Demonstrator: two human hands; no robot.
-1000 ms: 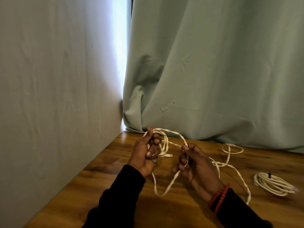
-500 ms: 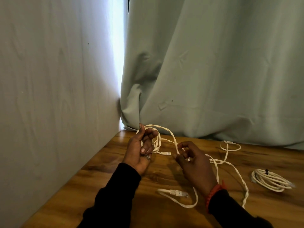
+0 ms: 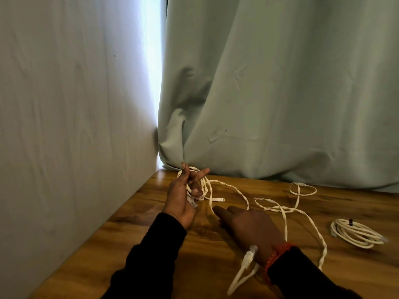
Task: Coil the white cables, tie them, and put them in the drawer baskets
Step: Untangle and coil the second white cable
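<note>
Since a moment ago our right hand (image 3: 250,223) has let go, fingers flat over the worktop (image 3: 151,244).
Left hand (image 3: 183,197) grips the coil (image 3: 199,183); we should probably feed slack evenly, untwisted.

A pale grey-white wall (image 3: 64,126) with a faint wood-grain pattern fills the view from 8 to 11 o'clock and meets a wooden tabletop (image 3: 216,255) of warm brown, glossy grain that spreads across 5 to 7 o'clock. From 12 to 3 o'clock hangs a pale green curtain (image 3: 280,93), creased and folded, its hem resting on the table's far edge. Between wall and curtain, near 12 o'clock, a narrow strip of bright daylight (image 3: 154,72) shows.
</note>
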